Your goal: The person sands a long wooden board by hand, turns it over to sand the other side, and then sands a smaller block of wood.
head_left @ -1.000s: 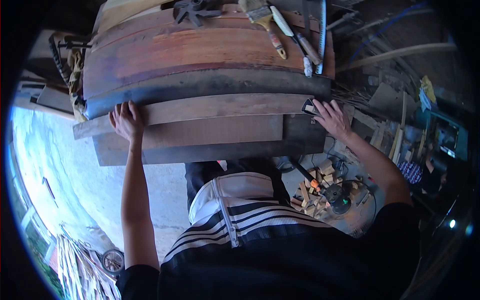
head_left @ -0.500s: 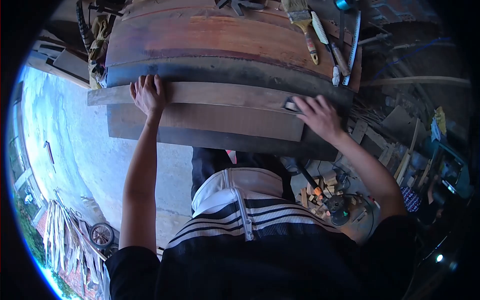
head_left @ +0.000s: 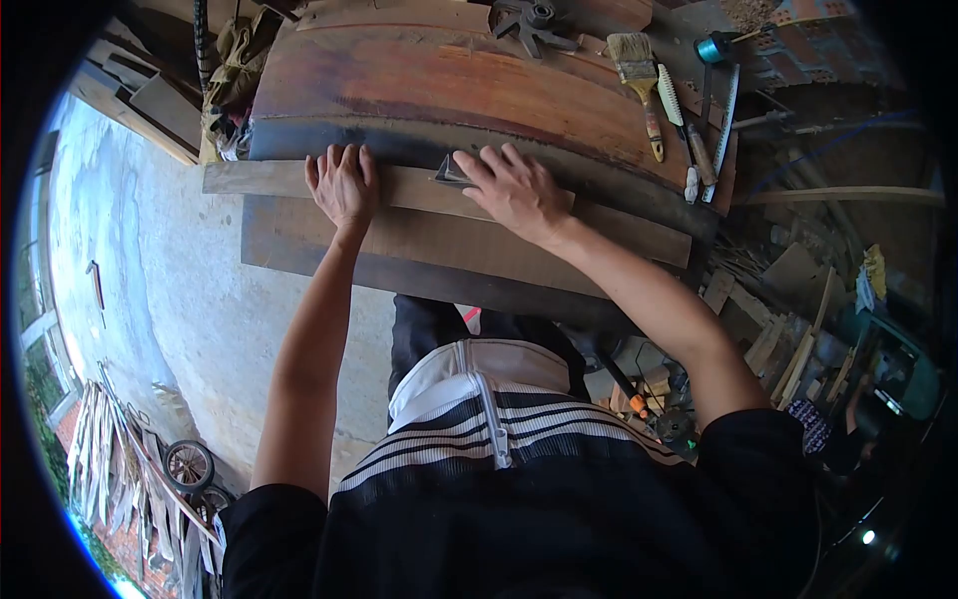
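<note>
A long, narrow wooden strip (head_left: 414,190) lies across a wider flat board (head_left: 439,240) on the workbench. My left hand (head_left: 344,190) grips the strip left of its middle, fingers bent over the far edge. Closed around a small sanding block (head_left: 451,170), my right hand (head_left: 517,192) rests on the strip near its right part. The block looks dark at its edges, like a folded abrasive sheet, and is mostly hidden under the fingers.
Beyond the strip, the reddish bench top (head_left: 399,75) carries a paintbrush (head_left: 639,85), a saw blade (head_left: 723,130) and a dark metal star-shaped part (head_left: 534,22). Wood offcuts and a power tool (head_left: 674,424) lie on the floor. A person (head_left: 838,429) is at far right.
My right hand has slid left along the strip with the sanding block, toward my left hand. My left hand stays on the strip. The whole view has shifted slightly.
</note>
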Demonstrator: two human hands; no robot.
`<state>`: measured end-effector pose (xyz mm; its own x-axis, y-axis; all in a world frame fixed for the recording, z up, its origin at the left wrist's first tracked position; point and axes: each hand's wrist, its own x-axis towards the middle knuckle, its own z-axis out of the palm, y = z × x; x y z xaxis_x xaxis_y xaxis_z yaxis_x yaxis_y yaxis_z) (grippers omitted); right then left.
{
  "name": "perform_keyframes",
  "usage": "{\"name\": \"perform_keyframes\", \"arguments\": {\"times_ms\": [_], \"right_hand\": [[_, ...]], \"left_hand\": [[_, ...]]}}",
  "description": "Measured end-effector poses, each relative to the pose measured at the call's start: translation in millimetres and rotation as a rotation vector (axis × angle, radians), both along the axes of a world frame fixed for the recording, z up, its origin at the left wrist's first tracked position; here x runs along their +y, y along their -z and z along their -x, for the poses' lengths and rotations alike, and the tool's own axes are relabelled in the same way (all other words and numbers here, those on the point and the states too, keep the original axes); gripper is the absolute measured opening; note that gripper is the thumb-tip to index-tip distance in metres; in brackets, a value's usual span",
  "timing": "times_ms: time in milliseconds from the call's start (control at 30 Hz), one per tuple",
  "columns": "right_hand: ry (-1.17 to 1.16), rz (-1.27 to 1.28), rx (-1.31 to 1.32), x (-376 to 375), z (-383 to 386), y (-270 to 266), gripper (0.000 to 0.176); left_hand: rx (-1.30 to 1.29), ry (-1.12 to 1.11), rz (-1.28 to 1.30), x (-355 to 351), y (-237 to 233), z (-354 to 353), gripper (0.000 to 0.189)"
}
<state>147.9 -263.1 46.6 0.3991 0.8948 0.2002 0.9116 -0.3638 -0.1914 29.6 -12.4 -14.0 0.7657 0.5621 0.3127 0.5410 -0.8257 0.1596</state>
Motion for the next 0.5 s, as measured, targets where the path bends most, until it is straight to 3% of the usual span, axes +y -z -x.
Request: {"name": "perform_keyframes", "arguments": {"times_ms": [100, 167, 233, 367, 433, 500], "right_hand": [[0.165, -0.215, 0.432, -27.6, -20.9, -6.2, 0.048], [0.461, -0.314, 0.632, -82.8, -33.4, -16.7, 0.044], [0.750, -0.309, 0.723, -156.6, -40.4, -28.4, 0.048], [1.359, -0.481, 0.783, -273.5, -4.6, -33.9, 0.073], [1.484, -0.489, 0.885, -284.8, 16.4, -41.1, 0.076], [1.606, -0.495, 0.996, -292.7, 29.1, -30.7, 0.080]], "left_hand": [[0.071, -0.004, 0.048, 4.6, -4.5, 3.5, 0.030], [-0.271, 0.032, 0.285, 11.9, -10.7, 11.4, 0.031], [-0.394, -0.085, 0.202, 43.0, -11.1, 32.6, 0.039], [-0.321, -0.780, 0.136, 166.1, 12.3, 92.4, 0.066], [-0.307, -0.811, 0.123, 236.5, 35.3, 127.9, 0.075], [-0.450, -0.804, 0.546, 263.3, 24.5, 129.8, 0.074]]}}
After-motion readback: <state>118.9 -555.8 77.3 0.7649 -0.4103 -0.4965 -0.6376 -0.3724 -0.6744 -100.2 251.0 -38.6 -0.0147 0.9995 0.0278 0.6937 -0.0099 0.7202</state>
